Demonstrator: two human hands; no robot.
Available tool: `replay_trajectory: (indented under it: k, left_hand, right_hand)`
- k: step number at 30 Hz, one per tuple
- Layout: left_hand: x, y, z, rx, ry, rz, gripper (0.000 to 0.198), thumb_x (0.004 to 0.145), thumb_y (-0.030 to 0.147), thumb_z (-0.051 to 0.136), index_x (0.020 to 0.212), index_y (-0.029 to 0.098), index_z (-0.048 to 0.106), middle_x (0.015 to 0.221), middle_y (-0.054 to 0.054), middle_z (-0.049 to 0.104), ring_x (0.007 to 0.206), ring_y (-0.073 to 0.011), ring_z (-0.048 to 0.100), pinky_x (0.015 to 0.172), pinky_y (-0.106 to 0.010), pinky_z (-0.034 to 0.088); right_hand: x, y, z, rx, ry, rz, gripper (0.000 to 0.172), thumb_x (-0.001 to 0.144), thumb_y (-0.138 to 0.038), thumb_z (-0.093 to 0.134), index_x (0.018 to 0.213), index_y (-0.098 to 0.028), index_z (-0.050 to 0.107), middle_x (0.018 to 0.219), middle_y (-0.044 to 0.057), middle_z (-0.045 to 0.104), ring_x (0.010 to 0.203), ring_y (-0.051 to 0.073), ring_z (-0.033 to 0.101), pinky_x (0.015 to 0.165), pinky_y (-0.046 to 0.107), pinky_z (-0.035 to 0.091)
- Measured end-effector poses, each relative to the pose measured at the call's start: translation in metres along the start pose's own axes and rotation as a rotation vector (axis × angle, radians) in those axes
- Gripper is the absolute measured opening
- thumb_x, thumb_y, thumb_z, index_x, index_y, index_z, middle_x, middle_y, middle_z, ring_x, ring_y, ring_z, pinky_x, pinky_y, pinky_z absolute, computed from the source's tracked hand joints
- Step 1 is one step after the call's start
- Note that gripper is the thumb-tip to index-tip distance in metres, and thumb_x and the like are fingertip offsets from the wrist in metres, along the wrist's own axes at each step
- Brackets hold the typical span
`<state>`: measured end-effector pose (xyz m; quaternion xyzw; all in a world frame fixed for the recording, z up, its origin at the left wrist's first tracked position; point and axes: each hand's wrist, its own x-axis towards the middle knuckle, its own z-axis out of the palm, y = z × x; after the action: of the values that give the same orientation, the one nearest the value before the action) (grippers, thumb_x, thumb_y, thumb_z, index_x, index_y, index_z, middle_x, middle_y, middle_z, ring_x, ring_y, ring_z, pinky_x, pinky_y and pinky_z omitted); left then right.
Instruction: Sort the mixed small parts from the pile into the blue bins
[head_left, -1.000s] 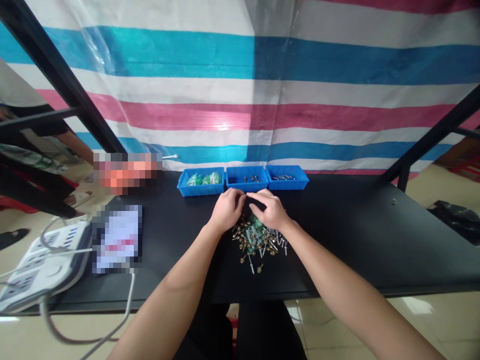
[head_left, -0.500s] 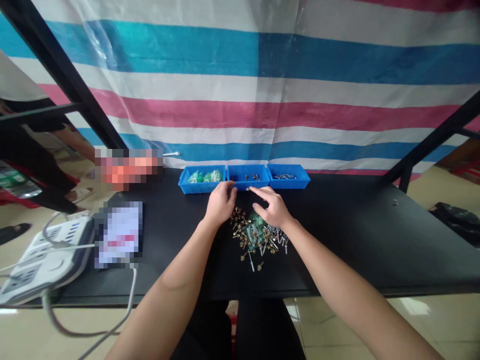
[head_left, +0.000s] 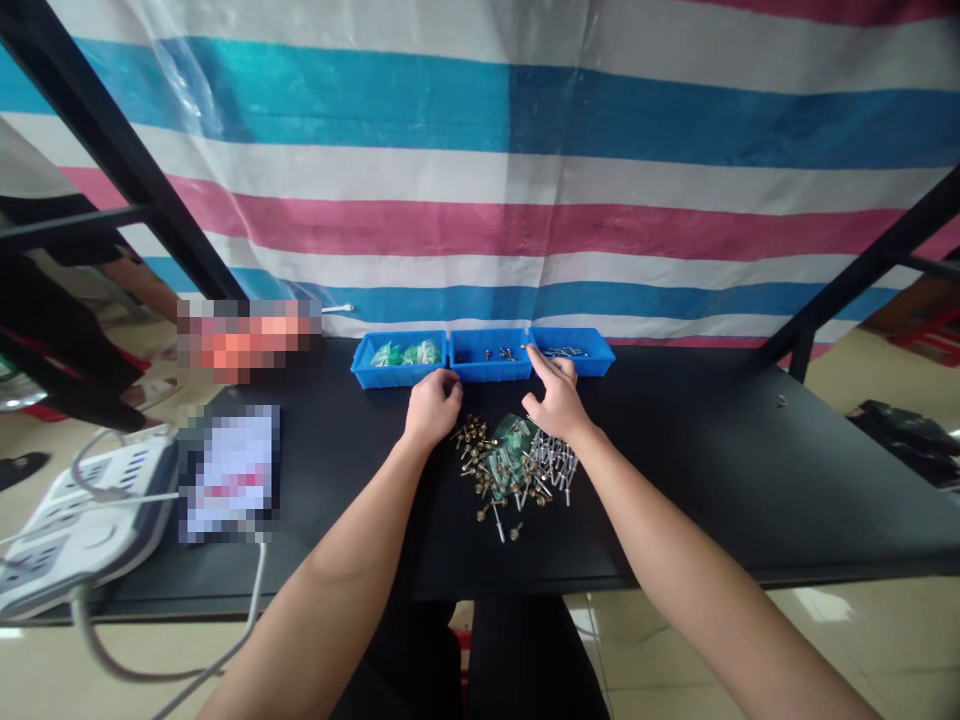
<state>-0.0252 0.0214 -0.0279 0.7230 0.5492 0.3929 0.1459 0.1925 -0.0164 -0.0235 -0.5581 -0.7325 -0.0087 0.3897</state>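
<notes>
While the right hand (head_left: 558,398) stretches its forefinger to where the middle blue bin (head_left: 491,373) meets the right blue bin (head_left: 592,366), its thumb stands apart; I can't tell whether anything is pinched. Curled near the left blue bin (head_left: 397,377), the left hand (head_left: 432,410) hides whatever it may hold. Nearer the person, brass-coloured screws (head_left: 471,462), green packets (head_left: 513,440) and silvery rivets (head_left: 556,462) lie heaped on the black worktop (head_left: 712,480).
</notes>
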Motion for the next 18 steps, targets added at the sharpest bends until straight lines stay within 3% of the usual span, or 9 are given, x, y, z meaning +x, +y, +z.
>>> replay_trajectory:
  k: [4, 12, 18]
  left_hand:
    - [0.0005, -0.0018, 0.0016, 0.029, -0.037, 0.024, 0.019, 0.081, 0.024, 0.052, 0.092, 0.017, 0.065, 0.086, -0.006, 0.070, 0.081, -0.0209, 0.065, 0.079, -0.033, 0.050]
    - [-0.0002, -0.0020, 0.0026, 0.086, -0.107, 0.054, 0.022, 0.079, 0.018, 0.049, 0.092, 0.017, 0.067, 0.089, -0.008, 0.070, 0.084, -0.0227, 0.065, 0.081, -0.035, 0.050]
    - [0.0020, -0.0002, -0.0017, 0.059, -0.203, 0.026, 0.026, 0.078, 0.016, 0.047, 0.091, 0.019, 0.069, 0.091, -0.007, 0.072, 0.087, -0.0234, 0.065, 0.080, -0.034, 0.050]
  right_hand:
    - [0.0001, 0.0040, 0.0001, -0.146, -0.101, 0.025, 0.086, 0.070, -0.023, 0.056, 0.150, -0.022, 0.024, 0.153, 0.003, 0.030, 0.109, 0.035, 0.040, 0.086, 0.054, 0.041]
    - [-0.0013, 0.0069, 0.0028, -0.211, -0.145, 0.006, 0.076, 0.076, -0.039, 0.059, 0.146, -0.024, 0.033, 0.152, 0.006, 0.033, 0.112, 0.038, 0.037, 0.084, 0.054, 0.040]
    - [-0.0022, 0.0045, 0.0026, -0.176, -0.129, 0.004, 0.075, 0.077, -0.036, 0.059, 0.146, -0.025, 0.032, 0.152, 0.007, 0.033, 0.114, 0.037, 0.038, 0.086, 0.056, 0.039]
